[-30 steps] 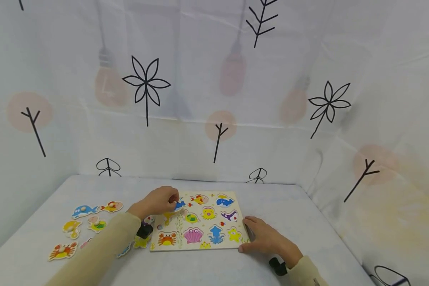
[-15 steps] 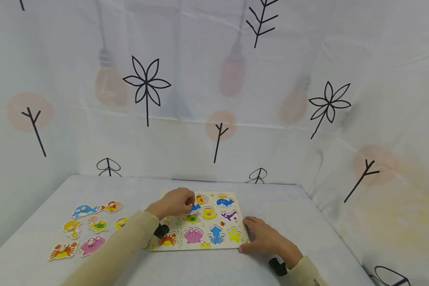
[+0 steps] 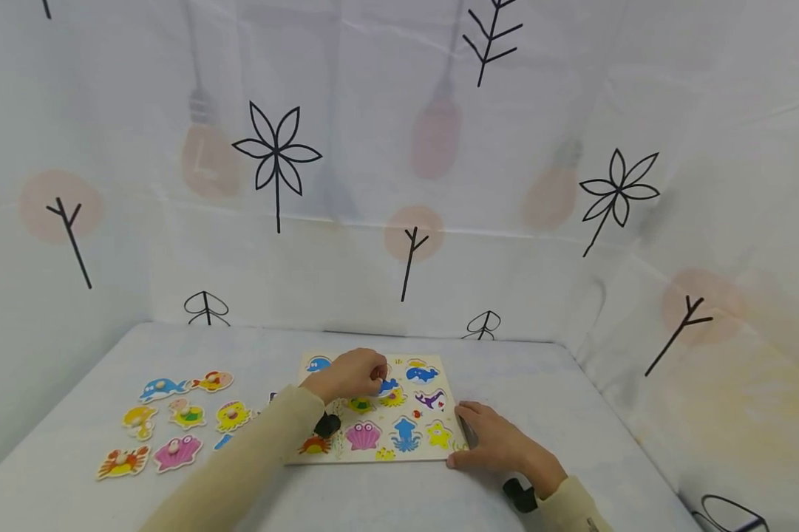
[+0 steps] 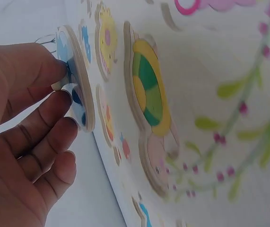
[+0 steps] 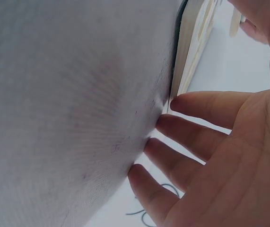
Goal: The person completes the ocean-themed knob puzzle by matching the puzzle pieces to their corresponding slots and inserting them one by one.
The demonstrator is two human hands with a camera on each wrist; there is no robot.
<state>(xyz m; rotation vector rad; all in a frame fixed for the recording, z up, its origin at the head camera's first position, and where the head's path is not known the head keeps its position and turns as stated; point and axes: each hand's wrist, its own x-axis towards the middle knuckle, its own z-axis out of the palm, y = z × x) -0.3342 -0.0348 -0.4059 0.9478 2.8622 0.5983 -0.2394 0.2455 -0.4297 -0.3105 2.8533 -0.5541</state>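
Note:
My left hand (image 3: 352, 375) pinches a blue whale puzzle piece (image 3: 389, 387) between thumb and fingertips, above the upper middle of a wooden sea-animal puzzle board (image 3: 387, 420). In the left wrist view the whale piece (image 4: 80, 75) stands tilted on edge, apart from the turtle picture (image 4: 149, 90) on the board. Its knob is hidden by my fingers. At the board's right edge lies my right hand (image 3: 502, 443), thumb at the near corner. The right wrist view has its fairly straight fingers (image 5: 191, 135) touching the tabletop beside the board's side (image 5: 184, 52).
Loose pieces lie left of the board: a light blue whale (image 3: 162, 389), a fish (image 3: 213, 380), a turtle (image 3: 186, 414), an octopus (image 3: 233, 416), a seahorse-like yellow piece (image 3: 140, 421), a crab (image 3: 123, 462) and a pink shell (image 3: 178, 452). My left forearm (image 3: 239, 458) covers others.
My left hand has carried the whale piece rightward across the board's top, from the upper left to the octopus picture. The right hand stays at the board's edge.

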